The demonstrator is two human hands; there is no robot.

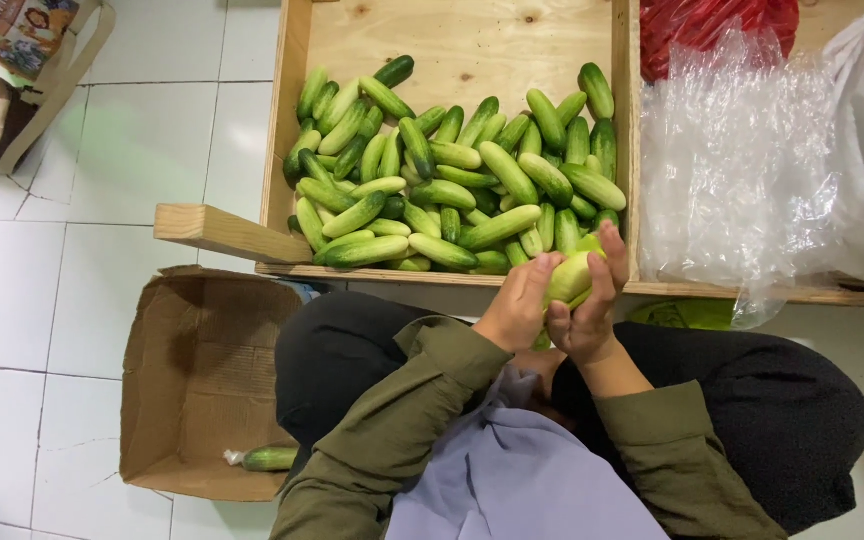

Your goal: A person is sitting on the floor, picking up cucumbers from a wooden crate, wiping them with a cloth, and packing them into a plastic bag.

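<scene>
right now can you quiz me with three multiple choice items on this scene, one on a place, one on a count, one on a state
1. Where does the lone cucumber lie?
A. in the cardboard box
B. on a shelf
C. in the wooden crate

2. How many hands hold the pale cucumber?
A. none
B. one
C. two

3. What state is the cardboard box in?
A. taped shut
B. open, nearly empty
C. full to the brim

Answers:
1. A, it rests at the box's lower edge on the floor, apart from the pile in the crate.
2. C, the left hand and right hand both wrap it at the crate's front rim.
3. B, its flaps are spread and only the one cucumber shows inside.
</scene>
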